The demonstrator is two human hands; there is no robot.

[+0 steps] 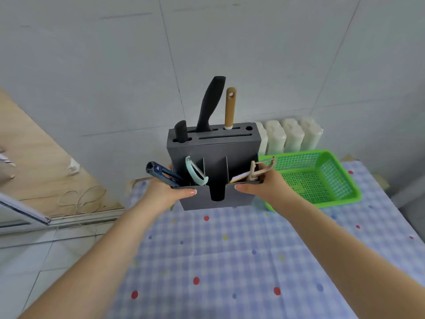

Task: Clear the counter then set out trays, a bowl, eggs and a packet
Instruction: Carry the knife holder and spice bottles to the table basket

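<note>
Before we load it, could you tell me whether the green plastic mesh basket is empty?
Empty as far as visible: the green plastic mesh basket shows only bare mesh floor; its near-left corner is hidden.

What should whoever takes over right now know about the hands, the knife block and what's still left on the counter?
Left hand grips the left side of the grey knife block, thumb across its front. Right hand grips the right side the same way. Whether the block is lifted or resting on the checked tablecloth cannot be told.
The block holds three handles in its top slots and peelers in its front pockets.
Green basket sits to the block's right, at the far end of the cloth.
Done: nothing confirmed cleared yet.
Left: remove the block and the basket, then set out trays, bowl, eggs and packet; none of them is in view.
</note>
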